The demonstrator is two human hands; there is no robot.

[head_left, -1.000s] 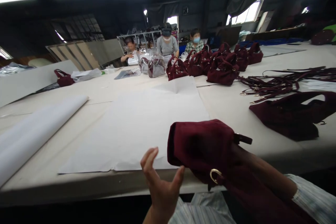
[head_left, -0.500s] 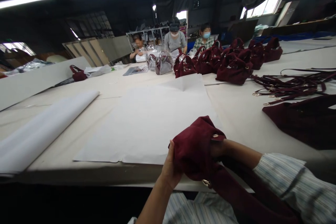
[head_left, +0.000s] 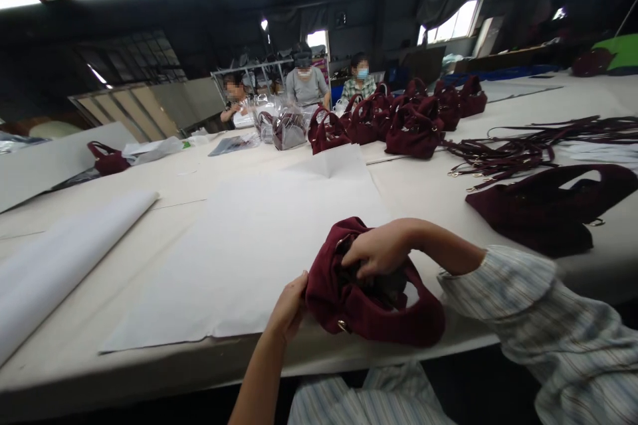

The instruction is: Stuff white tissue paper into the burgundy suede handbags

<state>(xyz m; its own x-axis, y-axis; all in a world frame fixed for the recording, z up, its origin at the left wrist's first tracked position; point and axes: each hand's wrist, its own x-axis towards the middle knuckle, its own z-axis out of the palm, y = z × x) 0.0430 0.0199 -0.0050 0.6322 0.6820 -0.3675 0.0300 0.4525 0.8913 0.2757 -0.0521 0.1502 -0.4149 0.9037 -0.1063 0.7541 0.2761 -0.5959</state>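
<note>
1. Change of position: half a second ago the maroon bag (head_left: 369,292) was lifted clear of the table edge, with the right forearm pushed through it. It now rests on the near edge of the table (head_left: 433,192), lower centre of the frame, partly on the sheet of white paper (head_left: 279,239).
2. Change of right hand: the right hand (head_left: 381,251) has come out of the bag body and now lies on top of it, fingers curled down into the opening, clasping the upper rim.
3. Change of left hand: the left hand (head_left: 289,305), open and apart from the bag a second ago, now presses against the bag's left side with the fingers closed on the fabric.
4. Judgement: with the bag set down and both hands at its mouth, the work appears to have passed from turning or shaping the bag to handling its opening or interior.
5. Hidden: the right fingertips vanish inside the opening; whatever they touch there cannot be seen.
6. Hidden: the left fingers are mostly behind the fabric, so the depth of that grasp is uncertain.
7. Hard to make out: a metal ring (head_left: 343,326) shows at the bag's lower left; its attachment is unclear.
8. Cut off: the flat maroon bag (head_left: 543,212) at right and the bundle of straps (head_left: 518,153) run to the frame edge.
</note>
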